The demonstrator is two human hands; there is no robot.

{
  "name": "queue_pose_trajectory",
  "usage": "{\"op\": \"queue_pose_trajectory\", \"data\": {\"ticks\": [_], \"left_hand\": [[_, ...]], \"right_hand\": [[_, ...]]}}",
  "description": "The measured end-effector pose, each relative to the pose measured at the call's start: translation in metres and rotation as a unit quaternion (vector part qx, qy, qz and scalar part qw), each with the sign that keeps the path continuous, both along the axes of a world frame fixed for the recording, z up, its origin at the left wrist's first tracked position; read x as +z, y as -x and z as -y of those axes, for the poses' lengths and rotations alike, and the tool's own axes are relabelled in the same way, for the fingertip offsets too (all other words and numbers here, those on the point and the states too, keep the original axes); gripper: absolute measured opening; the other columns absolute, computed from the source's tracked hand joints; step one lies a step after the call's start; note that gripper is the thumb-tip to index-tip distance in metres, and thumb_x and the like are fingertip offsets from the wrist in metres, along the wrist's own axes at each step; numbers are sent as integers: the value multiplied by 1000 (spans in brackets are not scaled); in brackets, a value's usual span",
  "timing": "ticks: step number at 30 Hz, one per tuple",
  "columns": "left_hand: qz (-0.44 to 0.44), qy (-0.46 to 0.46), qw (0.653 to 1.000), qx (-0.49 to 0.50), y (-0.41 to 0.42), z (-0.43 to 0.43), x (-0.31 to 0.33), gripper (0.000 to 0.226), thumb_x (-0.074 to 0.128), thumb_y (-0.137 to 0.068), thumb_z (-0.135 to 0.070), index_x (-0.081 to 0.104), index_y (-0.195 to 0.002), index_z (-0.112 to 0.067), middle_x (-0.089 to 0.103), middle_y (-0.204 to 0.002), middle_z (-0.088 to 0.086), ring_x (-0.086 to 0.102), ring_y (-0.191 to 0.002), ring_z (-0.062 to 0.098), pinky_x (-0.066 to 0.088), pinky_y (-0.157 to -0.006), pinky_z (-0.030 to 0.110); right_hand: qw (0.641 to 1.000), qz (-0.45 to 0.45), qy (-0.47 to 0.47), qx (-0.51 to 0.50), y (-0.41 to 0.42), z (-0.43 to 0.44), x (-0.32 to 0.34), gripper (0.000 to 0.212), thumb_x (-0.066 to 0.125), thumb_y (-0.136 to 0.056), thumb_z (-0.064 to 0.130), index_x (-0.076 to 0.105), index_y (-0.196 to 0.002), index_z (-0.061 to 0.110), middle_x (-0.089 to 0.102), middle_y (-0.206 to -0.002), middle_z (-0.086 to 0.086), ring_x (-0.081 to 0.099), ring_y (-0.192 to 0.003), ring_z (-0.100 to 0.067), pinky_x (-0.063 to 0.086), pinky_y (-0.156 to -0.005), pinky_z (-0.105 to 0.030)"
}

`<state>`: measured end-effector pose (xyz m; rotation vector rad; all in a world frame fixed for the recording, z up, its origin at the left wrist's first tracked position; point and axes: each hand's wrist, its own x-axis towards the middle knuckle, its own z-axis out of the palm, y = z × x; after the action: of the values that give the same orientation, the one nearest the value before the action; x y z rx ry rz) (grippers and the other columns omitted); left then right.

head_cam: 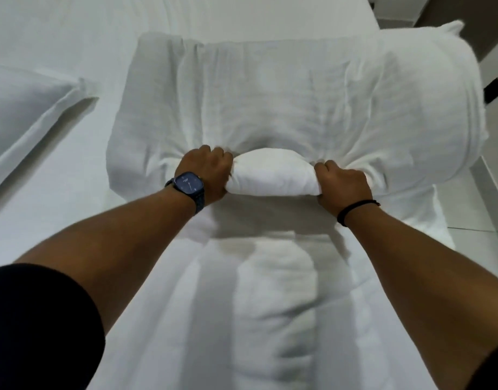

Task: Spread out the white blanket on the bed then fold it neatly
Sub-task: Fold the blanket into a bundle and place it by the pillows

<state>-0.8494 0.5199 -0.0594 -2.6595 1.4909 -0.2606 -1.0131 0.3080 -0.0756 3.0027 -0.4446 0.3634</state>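
Observation:
The white blanket point(292, 88) lies as a thick folded bundle across the middle of the bed point(73, 226), reaching the bed's right edge. Its near edge is bunched into a puffy roll between my hands. My left hand point(207, 174), with a dark watch on the wrist, is clenched on the left end of that roll. My right hand point(342, 187), with a black band on the wrist, is clenched on the right end. More white blanket runs down from the roll toward me, between my arms.
A white pillow point(22, 108) lies at the left on the bed. At the right the bed ends, with pale floor point(484, 237) below and a dark object point(495, 90) near the wall.

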Motion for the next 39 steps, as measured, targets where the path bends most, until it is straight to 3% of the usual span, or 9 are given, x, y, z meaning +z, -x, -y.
{"op": "queue_pose_trajectory", "data": {"ticks": [14,18,20,22,25,29,33,35,39], "left_hand": [[-65,-68,995,-24,250,-161,25,47,70,-72,-29,60,-115,-10,66,-105,9,64,-83,32,47,-61,34],[-100,-121,984,-87,290,-183,45,57,77,-59,-39,67,-111,-16,71,-97,5,68,-74,30,49,-55,28],[-161,-179,969,-51,272,-168,61,58,64,-64,-70,64,-103,-27,68,-103,-1,66,-90,27,44,-67,27],[-203,-166,965,2,236,-144,73,69,45,-62,-90,62,-81,-26,69,-92,-4,65,-87,25,42,-68,26],[-185,-33,982,20,172,-96,88,66,40,-67,-88,62,-72,-26,68,-84,-2,64,-84,25,46,-69,29],[-229,66,970,46,91,-34,87,71,44,-68,-86,64,-105,-30,64,-112,0,60,-103,26,43,-78,31],[-296,-7,953,68,27,24,64,96,48,-61,-90,47,-134,-29,53,-134,5,53,-118,30,41,-86,36],[-373,-40,924,77,13,47,47,103,47,-52,-95,47,-134,-32,56,-131,2,56,-112,28,41,-85,34],[-479,-14,874,80,14,78,13,88,51,-37,-99,67,-100,-40,68,-92,-13,63,-75,8,41,-60,21]], "right_hand": [[996,-5,3,85,234,-135,10,53,84,-27,3,67,-77,6,64,-64,-10,59,-43,-28,37,-32,-23],[984,-140,-76,83,277,-148,17,41,76,-54,36,67,-88,15,68,-83,-8,67,-72,-31,51,-55,-32],[978,-130,-161,37,282,-135,23,42,50,-71,61,63,-78,22,67,-81,-1,64,-77,-26,46,-65,-31],[975,-8,-215,-47,277,-120,31,54,39,-75,69,67,-77,23,70,-79,2,65,-75,-23,47,-70,-32],[961,169,-107,-191,245,-101,28,51,41,-80,60,65,-99,19,66,-102,-6,63,-92,-30,44,-80,-38],[868,250,-102,-417,170,-95,19,56,47,-80,59,53,-123,23,50,-126,-13,47,-115,-33,31,-97,-50],[831,288,-33,-474,134,-93,-13,58,45,-82,56,50,-131,25,51,-127,-18,45,-119,-37,25,-101,-51],[829,291,-6,-477,134,-88,-28,60,42,-82,58,49,-133,26,52,-126,-18,45,-117,-36,28,-99,-51],[835,270,7,-480,136,-82,-40,63,47,-77,59,49,-133,29,52,-127,-15,41,-116,-30,28,-100,-50]]}}
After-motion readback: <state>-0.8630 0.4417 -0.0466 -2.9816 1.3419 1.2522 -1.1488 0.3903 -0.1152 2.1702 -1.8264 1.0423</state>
